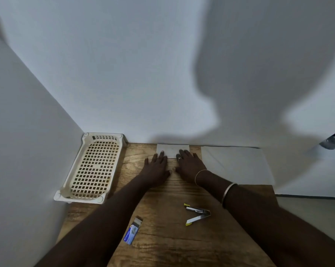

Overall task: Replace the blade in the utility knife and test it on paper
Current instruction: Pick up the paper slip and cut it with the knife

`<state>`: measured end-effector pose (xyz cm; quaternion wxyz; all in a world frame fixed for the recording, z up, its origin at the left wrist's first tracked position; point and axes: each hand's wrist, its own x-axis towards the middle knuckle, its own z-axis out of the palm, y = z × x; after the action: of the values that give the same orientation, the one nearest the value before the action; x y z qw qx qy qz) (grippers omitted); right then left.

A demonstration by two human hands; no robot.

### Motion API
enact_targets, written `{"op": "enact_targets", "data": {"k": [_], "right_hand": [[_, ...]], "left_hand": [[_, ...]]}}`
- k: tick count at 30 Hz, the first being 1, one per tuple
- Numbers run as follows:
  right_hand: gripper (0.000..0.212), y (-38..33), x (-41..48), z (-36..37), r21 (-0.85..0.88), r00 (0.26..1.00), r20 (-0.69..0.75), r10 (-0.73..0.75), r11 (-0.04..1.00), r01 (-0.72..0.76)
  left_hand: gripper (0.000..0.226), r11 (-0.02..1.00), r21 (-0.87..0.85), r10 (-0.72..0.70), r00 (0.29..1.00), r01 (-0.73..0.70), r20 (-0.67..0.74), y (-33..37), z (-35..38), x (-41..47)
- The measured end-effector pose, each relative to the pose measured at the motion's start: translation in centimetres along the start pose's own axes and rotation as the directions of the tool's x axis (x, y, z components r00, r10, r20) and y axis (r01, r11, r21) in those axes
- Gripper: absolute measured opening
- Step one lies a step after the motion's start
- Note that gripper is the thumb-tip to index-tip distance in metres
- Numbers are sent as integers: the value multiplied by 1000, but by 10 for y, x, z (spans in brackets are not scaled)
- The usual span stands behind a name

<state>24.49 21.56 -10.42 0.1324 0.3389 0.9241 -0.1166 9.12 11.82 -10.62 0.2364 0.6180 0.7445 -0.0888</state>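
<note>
Head view: left hand (156, 166) and right hand (189, 166) lie flat, fingers spread, grip holding nothing, on paper (171, 150).

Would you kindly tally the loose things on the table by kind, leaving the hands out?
Paper: 2, a small sheet under both hands and a larger sheet to its right
Basket: 1
Utility knife, lying opened: 1
Blade pack: 1
Total: 5
</note>
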Motion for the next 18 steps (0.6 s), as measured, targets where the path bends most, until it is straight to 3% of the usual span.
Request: {"op": "enact_targets", "data": {"k": [18], "right_hand": [[58,-27,-102,46,-26,990,-120,-71,997,68]], "left_hand": [[71,999,-30,-19,997,16,-74,28,70,-94]]}}
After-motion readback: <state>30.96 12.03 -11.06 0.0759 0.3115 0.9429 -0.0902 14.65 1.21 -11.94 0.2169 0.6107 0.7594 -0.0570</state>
